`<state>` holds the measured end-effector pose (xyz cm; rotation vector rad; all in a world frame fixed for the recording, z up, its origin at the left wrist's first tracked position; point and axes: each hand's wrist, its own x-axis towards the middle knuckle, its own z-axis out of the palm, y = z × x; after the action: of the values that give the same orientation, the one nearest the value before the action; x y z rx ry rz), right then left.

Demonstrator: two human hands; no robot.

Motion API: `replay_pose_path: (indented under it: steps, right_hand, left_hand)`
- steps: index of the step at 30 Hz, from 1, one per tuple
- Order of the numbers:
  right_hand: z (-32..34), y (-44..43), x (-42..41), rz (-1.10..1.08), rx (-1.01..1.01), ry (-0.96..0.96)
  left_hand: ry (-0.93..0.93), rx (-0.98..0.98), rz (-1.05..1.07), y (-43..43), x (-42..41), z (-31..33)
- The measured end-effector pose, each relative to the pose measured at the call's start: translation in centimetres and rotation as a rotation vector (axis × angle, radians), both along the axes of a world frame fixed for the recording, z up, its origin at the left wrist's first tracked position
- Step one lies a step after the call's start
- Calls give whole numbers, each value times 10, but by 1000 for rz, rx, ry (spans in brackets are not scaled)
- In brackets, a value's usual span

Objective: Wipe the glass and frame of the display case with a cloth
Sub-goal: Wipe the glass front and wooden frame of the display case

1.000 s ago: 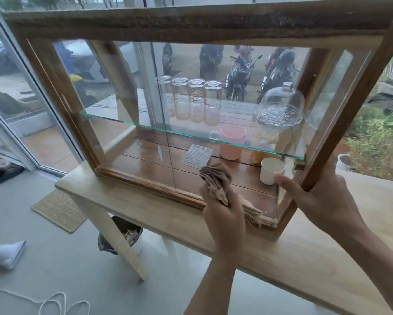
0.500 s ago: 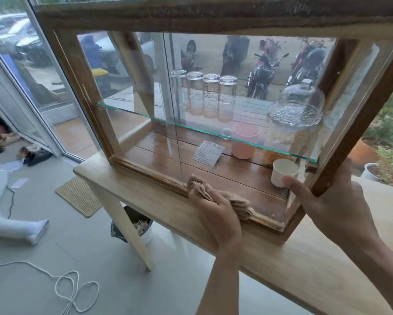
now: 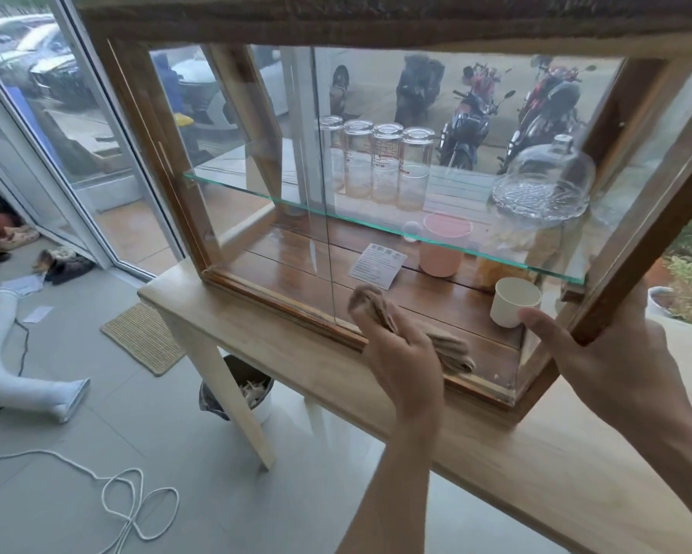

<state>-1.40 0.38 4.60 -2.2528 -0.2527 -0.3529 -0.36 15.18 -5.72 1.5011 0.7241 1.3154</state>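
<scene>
A wooden-framed glass display case (image 3: 280,303) stands on a light wooden table (image 3: 536,465). My left hand (image 3: 406,369) presses a crumpled beige cloth (image 3: 448,349) against the bottom rail and the lower front glass, right of the middle. My right hand (image 3: 616,365) grips the case's front right corner post, thumb lying on the glass. Inside, upturned glasses (image 3: 376,165) and a glass dome (image 3: 544,185) sit on a glass shelf (image 3: 256,193). Below it are a pink cup (image 3: 442,249), a white paper cup (image 3: 514,301) and a printed card (image 3: 377,265).
Under the table stands a small bin (image 3: 252,393). On the tiled floor lie a woven mat (image 3: 144,337), a white hose (image 3: 12,365), a looped white cord (image 3: 132,501) and shoes (image 3: 62,263). Glass doors (image 3: 76,125) at the left show cars; motorbikes (image 3: 468,117) are parked outside.
My left hand dropped from the lower glass to the bottom rail and slid the cloth left along it. The camera moved closer and turned left. My right hand kept its hold on the corner post.
</scene>
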Motion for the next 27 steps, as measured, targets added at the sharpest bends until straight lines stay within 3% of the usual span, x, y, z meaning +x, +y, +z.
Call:
replay_pose_path:
  steps: [4,9,11,14,19,24,27]
  right_hand:
    - [1,0,-1,-25,-16,0]
    - [0,0,-1,-34,-17,-1]
    - [1,1,-1,-31,-21,2]
    - [1,0,-2,-36,-24,1]
    - [-2,1,0,-43,-33,-8]
    - [-7,2,1,-76,-40,-15]
    - [-13,2,4,-97,-44,-7]
  left_hand:
    - [-5,-137,110,30,1,-7]
    - [75,-3,-149,-28,-16,-12]
    - [96,42,-85,0,-10,-9]
    - [99,-41,15,30,-10,-12]
    - [128,48,-247,0,-24,-10]
    - [129,-5,-164,37,-22,-13]
    - [151,106,-406,5,-37,-9]
